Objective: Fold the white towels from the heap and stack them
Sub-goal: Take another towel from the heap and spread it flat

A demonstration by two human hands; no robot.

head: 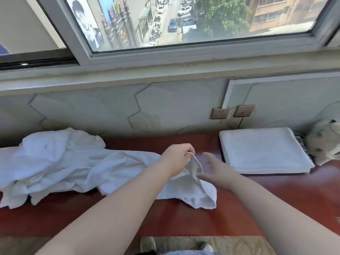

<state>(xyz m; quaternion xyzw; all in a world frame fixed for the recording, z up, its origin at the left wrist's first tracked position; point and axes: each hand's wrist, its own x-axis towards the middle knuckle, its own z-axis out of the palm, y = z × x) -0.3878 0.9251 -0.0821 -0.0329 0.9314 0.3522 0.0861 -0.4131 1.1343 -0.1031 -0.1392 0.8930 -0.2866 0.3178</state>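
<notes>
1. White towel [191,190] lay on the red-brown table [276,199] — one corner lifted, pinched in the curled fingers of the left hand [176,157].
2. The right hand [216,169] hovered just beside it — fingers spread, blurred.
3. The heap [55,159] sat left; the folded stack [263,150] right.

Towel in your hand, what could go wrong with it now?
The left hand only pinches one edge of the towel, and the right hand is open, not gripping it, so it could slip out. The towel's other end runs into the heap, so a pull might drag more towels along and tangle them.
</notes>
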